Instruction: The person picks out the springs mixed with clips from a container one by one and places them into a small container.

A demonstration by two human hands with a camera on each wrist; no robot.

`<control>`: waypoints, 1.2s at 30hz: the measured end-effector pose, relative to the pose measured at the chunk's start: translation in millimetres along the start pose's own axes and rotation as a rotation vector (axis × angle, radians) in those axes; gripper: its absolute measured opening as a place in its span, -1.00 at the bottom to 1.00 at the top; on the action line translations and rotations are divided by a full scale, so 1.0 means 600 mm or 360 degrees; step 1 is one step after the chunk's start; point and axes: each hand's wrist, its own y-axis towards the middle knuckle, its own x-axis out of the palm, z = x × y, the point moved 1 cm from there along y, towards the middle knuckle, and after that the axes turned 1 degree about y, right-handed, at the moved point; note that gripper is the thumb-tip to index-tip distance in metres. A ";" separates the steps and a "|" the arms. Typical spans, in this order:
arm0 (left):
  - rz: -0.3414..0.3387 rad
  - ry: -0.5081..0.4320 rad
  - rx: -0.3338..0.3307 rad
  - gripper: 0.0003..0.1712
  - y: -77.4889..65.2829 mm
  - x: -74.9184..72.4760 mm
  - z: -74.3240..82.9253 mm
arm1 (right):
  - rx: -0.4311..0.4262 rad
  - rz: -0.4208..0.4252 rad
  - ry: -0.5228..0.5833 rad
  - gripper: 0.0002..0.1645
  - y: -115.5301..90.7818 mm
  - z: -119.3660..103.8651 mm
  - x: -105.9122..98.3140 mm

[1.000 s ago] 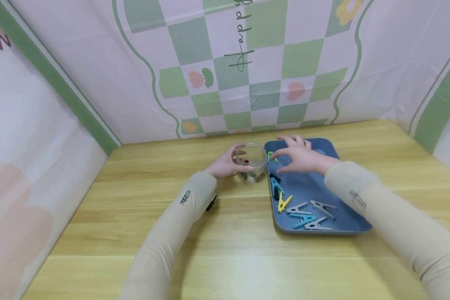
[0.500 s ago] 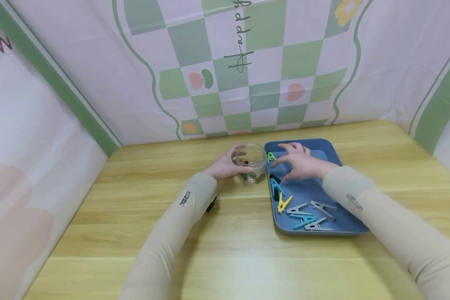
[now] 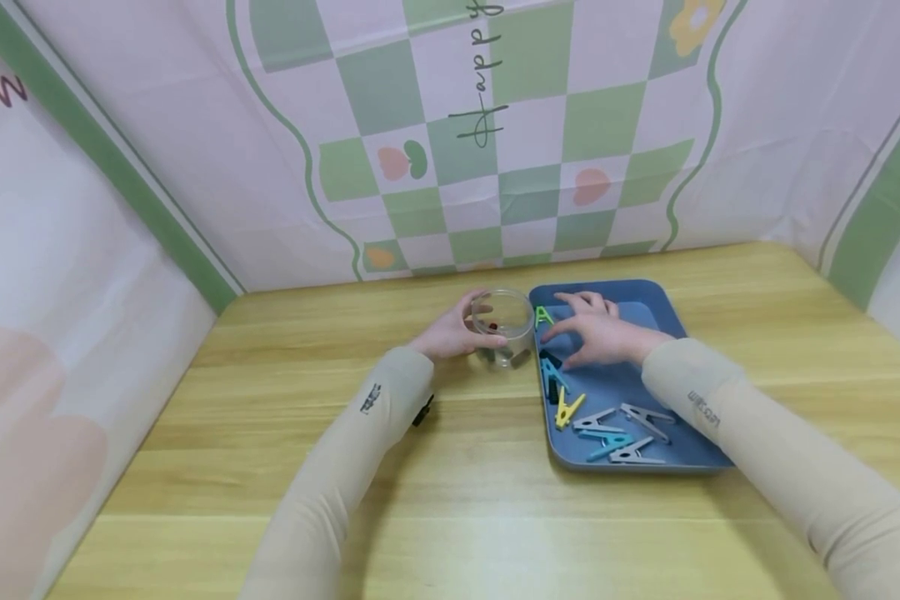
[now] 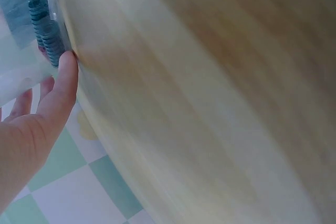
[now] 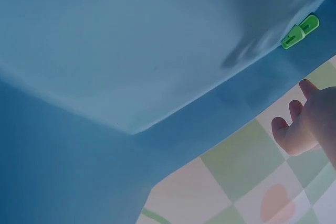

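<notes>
My left hand (image 3: 453, 327) holds a clear round jar (image 3: 521, 337) on the table, thumb on its near side and fingers around the back. Inside lie a small dark red piece and dark ridged, coil-like pieces (image 4: 42, 22), seen through the wall in the left wrist view. My right hand (image 3: 598, 329) hovers over the far part of a blue tray (image 3: 648, 312), fingers spread and nothing between them. Near its fingertips a green clothespin (image 5: 301, 31) leans at the tray's left wall. Closer to me along that side lie a blue clothespin (image 3: 553, 372) and black ones partly under it.
A yellow clothespin (image 3: 567, 408), grey clothespins (image 3: 648, 418) and a teal one (image 3: 606, 442) lie in the tray's near half. Wooden tabletop (image 3: 450, 483) spreads to the front and left. A printed cloth (image 3: 465, 183) hangs behind the table.
My right hand has come slightly lower and toward me over the tray, its fingers still spread. My left hand and the jar stay in place.
</notes>
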 end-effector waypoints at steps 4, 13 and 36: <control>-0.0003 -0.0005 -0.0001 0.01 0.001 0.000 -0.002 | -0.0002 0.0000 -0.0041 -0.54 0.001 0.001 0.005; -0.0002 -0.0003 0.0000 0.01 -0.002 0.001 0.000 | 0.0010 -0.0020 -0.0033 -0.55 0.002 0.000 0.010; 0.0007 0.0012 0.0005 -0.01 -0.001 0.000 0.001 | 0.0032 -0.0036 -0.0003 -0.60 0.005 0.000 0.010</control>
